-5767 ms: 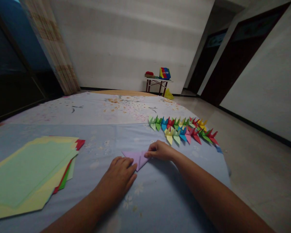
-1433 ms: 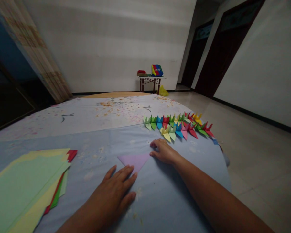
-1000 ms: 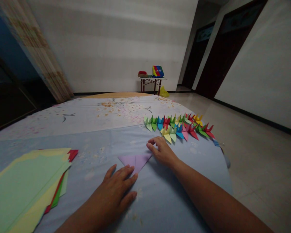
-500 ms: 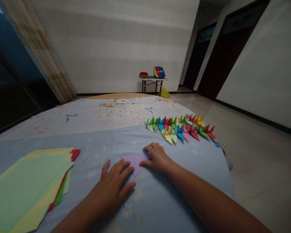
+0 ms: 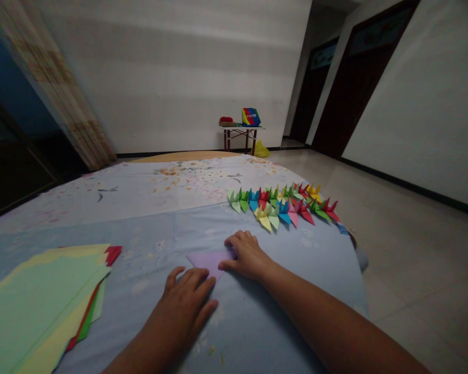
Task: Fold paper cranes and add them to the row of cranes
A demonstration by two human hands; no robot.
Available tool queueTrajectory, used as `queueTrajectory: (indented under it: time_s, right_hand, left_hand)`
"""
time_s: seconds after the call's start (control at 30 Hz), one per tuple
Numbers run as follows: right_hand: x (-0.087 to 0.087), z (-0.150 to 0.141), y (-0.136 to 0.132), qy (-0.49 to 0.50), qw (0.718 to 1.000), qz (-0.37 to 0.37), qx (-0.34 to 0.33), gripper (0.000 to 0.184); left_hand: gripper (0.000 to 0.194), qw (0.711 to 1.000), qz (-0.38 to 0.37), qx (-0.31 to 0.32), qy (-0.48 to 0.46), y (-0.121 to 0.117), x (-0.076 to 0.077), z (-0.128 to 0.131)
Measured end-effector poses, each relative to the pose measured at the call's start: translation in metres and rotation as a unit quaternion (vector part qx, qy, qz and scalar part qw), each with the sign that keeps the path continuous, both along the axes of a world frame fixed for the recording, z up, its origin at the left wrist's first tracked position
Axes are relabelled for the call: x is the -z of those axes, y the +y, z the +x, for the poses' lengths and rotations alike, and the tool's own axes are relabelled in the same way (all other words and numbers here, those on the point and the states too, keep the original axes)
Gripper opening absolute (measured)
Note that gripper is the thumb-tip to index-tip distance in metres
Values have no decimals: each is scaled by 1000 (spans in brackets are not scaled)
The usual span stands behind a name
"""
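Counter edges: the big rounded counter (image 5: 179,156) shows bare tan wood at the far rim, and its right rim curves down past the right forearm with tiled floor (image 5: 405,249) beyond. Blue cloth runs between the hands and the paper stack, and between the right hand and the bird rows.

Surface: pale blue floral cloth (image 5: 140,298) on the near half, white floral cloth (image 5: 195,192) on the far half. Fanned stack of pale green, yellow, red and green paper sheets (image 5: 35,301) at left. Two rows of multicoloured folded-paper birds (image 5: 284,213) at right, close to the rim. Room is dim: white wall (image 5: 171,78), beige patterned curtain (image 5: 58,88), dark red-brown doors (image 5: 362,78), small stand with a multicoloured box (image 5: 251,117) on top.

Work: flat lilac folded-paper triangle (image 5: 208,261) lies on the blue cloth between the hands, one point towards the wearer. Left hand (image 5: 185,304) is palm down, fingers spread, fingertips at its lower left edge. Right hand (image 5: 249,257) covers its right corner, thumb and index apart; can't tell if it's pinching the paper. Hands are near each other, not touching
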State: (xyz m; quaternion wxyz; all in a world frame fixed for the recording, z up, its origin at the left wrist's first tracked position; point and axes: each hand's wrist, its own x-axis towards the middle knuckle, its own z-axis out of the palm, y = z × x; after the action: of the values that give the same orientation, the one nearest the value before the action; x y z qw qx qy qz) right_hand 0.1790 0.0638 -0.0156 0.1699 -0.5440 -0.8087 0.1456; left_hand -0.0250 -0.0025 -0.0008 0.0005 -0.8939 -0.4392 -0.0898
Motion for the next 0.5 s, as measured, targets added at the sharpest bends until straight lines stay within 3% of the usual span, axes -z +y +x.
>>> queueTrajectory:
  time_s: [0.33, 0.5]
  right_hand:
    - [-7, 34, 17, -4, 999, -16, 50, 41]
    - [-12, 30, 12, 79, 995, 54, -1, 23]
  left_hand:
    - [28, 1000, -18, -1, -20, -4, 0, 3]
    - [27, 1000, -20, -5, -18, -6, -4, 6]
